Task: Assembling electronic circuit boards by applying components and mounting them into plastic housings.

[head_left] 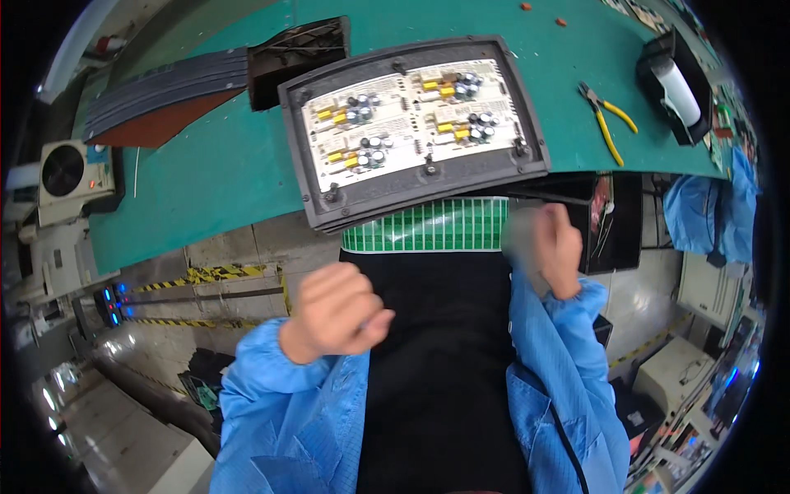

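The dark tray [329,90] with four populated circuit boards [411,119] lies on the green table [206,173], at its near edge, and no hand touches it. The left hand [333,311] is near the body, fingers curled into a loose fist, holding nothing visible. The right hand [553,247] is blurred; fingers look closed, but I cannot tell what they grip. The yellow pliers [607,119] lie unused at the far right.

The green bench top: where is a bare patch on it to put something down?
The widest bare stretch of the green bench top lies left of the dark tray of circuit boards, below the stacked grey strips. A smaller patch lies between the tray and the yellow-handled pliers. The far right is crowded by the black box.
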Available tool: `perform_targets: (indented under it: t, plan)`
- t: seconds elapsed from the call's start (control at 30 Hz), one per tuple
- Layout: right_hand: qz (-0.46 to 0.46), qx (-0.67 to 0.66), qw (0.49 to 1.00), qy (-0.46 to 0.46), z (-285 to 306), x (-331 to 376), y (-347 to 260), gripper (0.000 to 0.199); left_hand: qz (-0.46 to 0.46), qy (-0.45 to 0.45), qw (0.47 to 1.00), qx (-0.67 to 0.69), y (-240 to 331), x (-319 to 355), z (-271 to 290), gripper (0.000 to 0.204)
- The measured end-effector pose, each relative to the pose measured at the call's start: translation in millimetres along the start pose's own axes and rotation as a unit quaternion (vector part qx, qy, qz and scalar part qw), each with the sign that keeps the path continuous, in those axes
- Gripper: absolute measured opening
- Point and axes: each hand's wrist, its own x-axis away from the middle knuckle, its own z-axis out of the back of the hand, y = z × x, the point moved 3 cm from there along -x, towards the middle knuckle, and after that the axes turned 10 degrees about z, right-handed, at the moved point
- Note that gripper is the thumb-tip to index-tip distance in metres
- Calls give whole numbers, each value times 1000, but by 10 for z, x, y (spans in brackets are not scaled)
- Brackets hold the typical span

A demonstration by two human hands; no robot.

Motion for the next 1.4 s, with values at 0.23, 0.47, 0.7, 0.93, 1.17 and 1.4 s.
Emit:
perform_targets:
  t: [0.23, 0.47, 0.7, 0.93, 1.17, 1.4]
  plan:
    - [-504, -578, 629, -124, -1828, 632, 1625, 65, 106, -141, 984, -26, -490, -394, -1359, 39]
    - [-297, -761, 572, 75, -1004, 497, 1371, 48, 94, -200, 971, -88, -428, -633, -1682, 56]
    - [-40, -586, 801, 117, 425, 531, -147, 46, -11, -68, 998, -3, 441, -1133, -1067, 60]
    - [228, -339, 912, -41, 611, 621, -854, 60, 324, -188, 816, 439, 380, -1229, -953, 62]
    - [184, 29, 944, 271, 1085, 562, -938, 94, 246, -126, 873, 403, 428, -1087, -1027, 63]
    - [249, -228, 939, 69, 960, 203, -817, 28, 24, -128, 984, 123, 683, -1393, -819, 51]
